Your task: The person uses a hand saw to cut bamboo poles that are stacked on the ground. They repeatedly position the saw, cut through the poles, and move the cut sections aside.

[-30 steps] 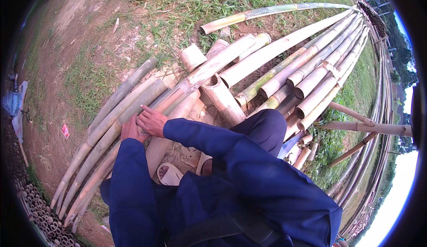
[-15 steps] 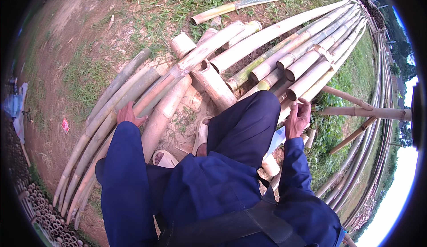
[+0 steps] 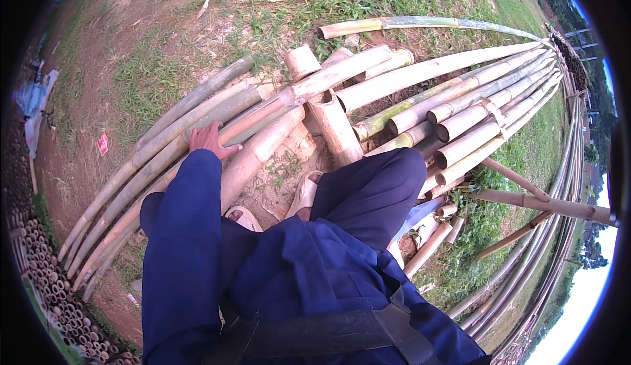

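My left hand (image 3: pixel 209 141) lies on a long bamboo pole (image 3: pixel 257 112) at my left, fingers and thumb spread apart. Nothing is gripped in it. The pole runs in a bundle with several others, and its far end rests across a short upright bamboo piece (image 3: pixel 334 127). A thick bamboo pole (image 3: pixel 259 151) slants beside my left hand, close to my sandals. My right hand is out of sight; only the right sleeve (image 3: pixel 427 319) shows at the lower edge.
Long bamboo poles (image 3: pixel 473 107) are stacked ahead to the right, cut ends facing me. A bamboo support rail (image 3: pixel 526 200) juts in at the right. Short cut pieces (image 3: pixel 430 246) lie by my right knee. Many cut bamboo ends (image 3: pixel 59 292) are piled far left.
My right hand has left the cut pole ends and dropped out of view. My left hand stays on the pole, its fingers now more spread. The whole view has shifted a little.
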`<act>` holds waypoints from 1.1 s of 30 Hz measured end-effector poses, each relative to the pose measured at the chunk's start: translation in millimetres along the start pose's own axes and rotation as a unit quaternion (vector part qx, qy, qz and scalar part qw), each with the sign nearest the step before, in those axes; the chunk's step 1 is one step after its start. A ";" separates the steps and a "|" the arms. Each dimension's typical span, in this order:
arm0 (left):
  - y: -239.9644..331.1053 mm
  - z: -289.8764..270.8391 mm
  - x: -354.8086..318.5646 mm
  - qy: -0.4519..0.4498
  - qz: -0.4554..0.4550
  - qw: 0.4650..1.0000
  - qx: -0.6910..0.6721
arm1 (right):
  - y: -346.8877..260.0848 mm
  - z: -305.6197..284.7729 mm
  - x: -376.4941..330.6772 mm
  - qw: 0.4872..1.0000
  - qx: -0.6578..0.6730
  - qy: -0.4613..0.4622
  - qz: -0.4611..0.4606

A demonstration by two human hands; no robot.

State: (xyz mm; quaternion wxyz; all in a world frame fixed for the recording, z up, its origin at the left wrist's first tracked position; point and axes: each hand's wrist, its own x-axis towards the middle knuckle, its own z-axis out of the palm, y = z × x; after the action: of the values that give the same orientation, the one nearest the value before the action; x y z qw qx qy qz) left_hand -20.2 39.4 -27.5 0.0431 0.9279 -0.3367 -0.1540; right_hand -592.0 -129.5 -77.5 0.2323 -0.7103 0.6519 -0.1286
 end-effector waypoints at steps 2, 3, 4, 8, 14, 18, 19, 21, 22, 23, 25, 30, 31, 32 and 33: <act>8.0 1.9 6.6 -0.018 0.013 1.000 -0.003 | 0.6 -6.7 4.6 0.999 0.032 0.010 0.042; 6.4 5.8 7.6 0.007 0.031 0.999 0.000 | -0.7 -12.5 7.3 0.996 0.054 0.018 0.065; 4.7 13.6 9.1 0.032 0.049 0.998 0.005 | -0.9 -21.7 12.0 0.991 0.084 0.049 0.091; 2.6 22.5 15.9 -0.026 0.085 0.996 -0.008 | -56.9 -101.6 -4.0 0.922 0.240 0.178 0.245; 14.6 16.7 16.7 -0.025 0.085 0.996 0.016 | -103.0 -161.5 -61.0 0.924 0.277 0.261 0.025; 5.6 16.3 12.3 -0.038 0.070 0.997 -0.025 | -175.5 -184.0 -57.0 0.935 0.264 0.201 -0.127; 2.0 15.5 11.4 -0.039 0.065 0.996 -0.042 | -192.8 -185.2 -51.5 0.933 0.266 0.178 -0.161; 17.3 4.2 12.7 -0.045 0.059 0.997 -0.023 | -212.4 -180.4 -40.7 0.928 0.280 0.138 -0.206; 18.9 0.2 11.5 -0.049 0.046 0.998 -0.018 | -228.6 -175.1 -30.5 0.926 0.283 0.106 -0.226; 17.3 2.2 10.1 -0.044 0.043 0.998 -0.015 | -243.1 -166.1 -18.5 0.925 0.283 0.071 -0.242; 12.0 5.6 10.1 -0.031 0.034 0.999 -0.010 | -265.5 -143.9 12.3 0.929 0.257 -0.014 -0.267; 13.1 7.1 10.6 -0.018 0.032 0.999 -0.022 | -324.2 -79.8 36.1 0.887 0.380 -0.194 -0.176; 10.9 12.9 12.1 0.003 0.034 0.999 -0.021 | -321.9 -60.6 36.9 0.878 0.395 -0.219 -0.158; 11.4 11.0 12.5 -0.018 0.023 0.999 -0.019 | -317.2 -44.3 42.0 0.883 0.366 -0.234 -0.179; 14.8 4.4 12.9 -0.040 0.015 0.999 -0.016 | -310.5 -31.2 45.4 0.887 0.336 -0.247 -0.197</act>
State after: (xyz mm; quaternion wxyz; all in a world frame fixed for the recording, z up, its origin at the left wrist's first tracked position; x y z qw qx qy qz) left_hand -21.3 19.9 -32.3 0.0468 0.9149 -0.3498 -0.1961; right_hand -332.8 -166.2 98.3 0.5806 -0.7125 0.3374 -0.2035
